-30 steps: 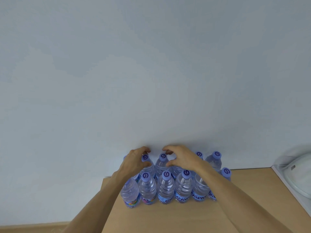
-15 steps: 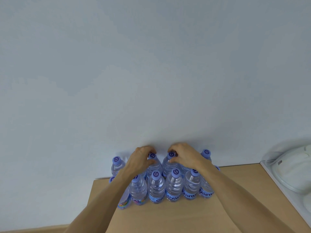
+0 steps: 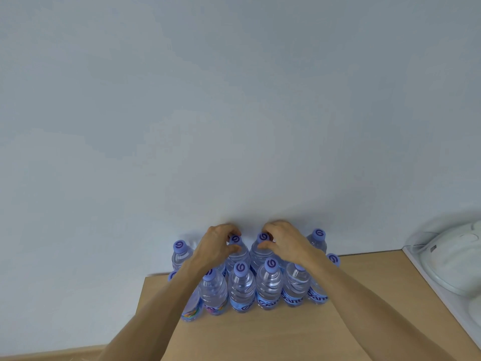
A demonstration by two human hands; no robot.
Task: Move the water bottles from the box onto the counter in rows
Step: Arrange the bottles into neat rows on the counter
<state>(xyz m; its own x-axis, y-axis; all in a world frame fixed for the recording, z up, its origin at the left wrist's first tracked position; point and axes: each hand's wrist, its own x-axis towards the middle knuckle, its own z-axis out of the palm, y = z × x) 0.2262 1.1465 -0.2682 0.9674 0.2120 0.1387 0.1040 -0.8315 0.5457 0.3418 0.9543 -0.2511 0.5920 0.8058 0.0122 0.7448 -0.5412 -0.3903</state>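
Several clear water bottles with purple caps stand in two rows on the wooden counter (image 3: 273,332) against the pale wall. My left hand (image 3: 217,246) grips the neck of one back-row bottle (image 3: 235,250). My right hand (image 3: 282,242) grips the neck of the back-row bottle (image 3: 260,252) beside it. A front-row bottle (image 3: 242,287) stands just before them. The box is out of view.
A white appliance with a clear round lid (image 3: 453,267) sits at the right on a white surface. The counter's left edge (image 3: 141,295) drops off beside the leftmost bottles. Bare wood lies in front of the rows.
Both hands stay on the necks of the two back-row bottles. The view has shifted, so the bottles sit slightly left and more of the right appliance shows.
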